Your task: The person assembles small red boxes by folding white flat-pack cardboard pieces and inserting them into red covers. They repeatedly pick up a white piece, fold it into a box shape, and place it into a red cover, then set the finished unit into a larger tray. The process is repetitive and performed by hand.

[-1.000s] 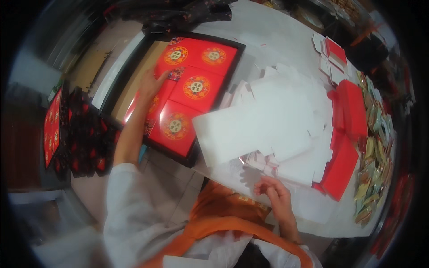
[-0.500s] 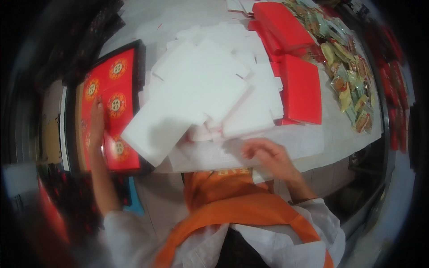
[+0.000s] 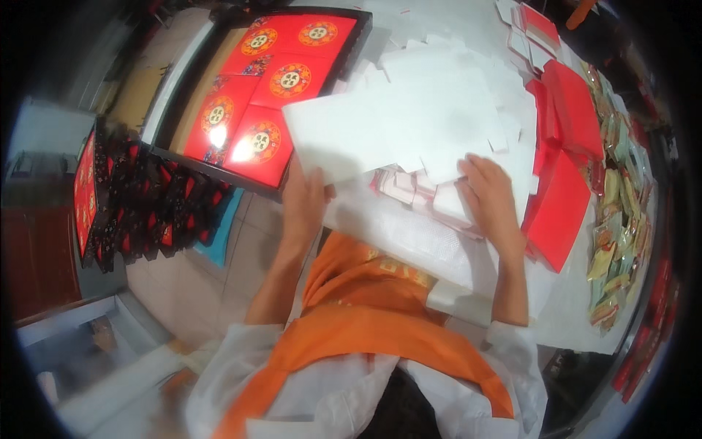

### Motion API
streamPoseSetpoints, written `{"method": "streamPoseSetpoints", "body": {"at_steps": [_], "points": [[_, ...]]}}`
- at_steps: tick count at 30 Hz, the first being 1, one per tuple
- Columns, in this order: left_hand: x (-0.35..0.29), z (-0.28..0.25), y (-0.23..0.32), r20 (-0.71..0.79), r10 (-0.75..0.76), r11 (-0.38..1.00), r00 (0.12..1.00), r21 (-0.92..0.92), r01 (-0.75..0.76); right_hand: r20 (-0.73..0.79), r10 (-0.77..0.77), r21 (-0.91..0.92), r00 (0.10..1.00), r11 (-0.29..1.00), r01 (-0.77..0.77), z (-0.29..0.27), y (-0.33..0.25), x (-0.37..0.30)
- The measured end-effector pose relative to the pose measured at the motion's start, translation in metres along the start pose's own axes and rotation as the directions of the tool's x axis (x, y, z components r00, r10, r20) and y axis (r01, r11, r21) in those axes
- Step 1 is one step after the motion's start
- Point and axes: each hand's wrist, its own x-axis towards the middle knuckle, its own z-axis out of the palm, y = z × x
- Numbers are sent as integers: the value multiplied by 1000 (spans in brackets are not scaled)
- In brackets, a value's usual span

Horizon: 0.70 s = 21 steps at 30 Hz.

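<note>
My left hand [image 3: 304,196] is at the near left corner of a white cardboard sheet [image 3: 351,135], beside a black tray [image 3: 219,170]. Its thumb seems to lie over the sheet's edge and its fingers look closed on it, though they are partly hidden. The sheet lies on a heap of flat white cardboard pieces [image 3: 453,80]. At the heap's near right edge is my right hand [image 3: 491,196], thumb and fingers apart, fingertips touching the cardboard. Red boxes [image 3: 252,95] with round gold emblems fill most of the tray.
Plain red boxes [image 3: 559,212] stand right of the heap. Beyond them lie many small wrapped packets [image 3: 621,241]. Black patterned trays [image 3: 157,205] are stacked low at the left, near a blue item [image 3: 223,230]. An open white box [image 3: 88,329] is at lower left.
The view has swung left. My left hand has gone from the emblem-topped boxes to the white sheet's corner. My right hand has reached forward from the table's front edge to the cardboard heap.
</note>
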Motion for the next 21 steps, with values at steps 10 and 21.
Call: {"method": "streamPoseSetpoints", "body": {"at_steps": [10,21], "points": [[54,30,-7,-68,764,491,642,707,-509,-55,119,136,991,985,-110,-8,-19,-26],[-20,-16,23,-306,227,850,925,-401,-342,79,802,873,592,230,-430,-64,14,-18]]}}
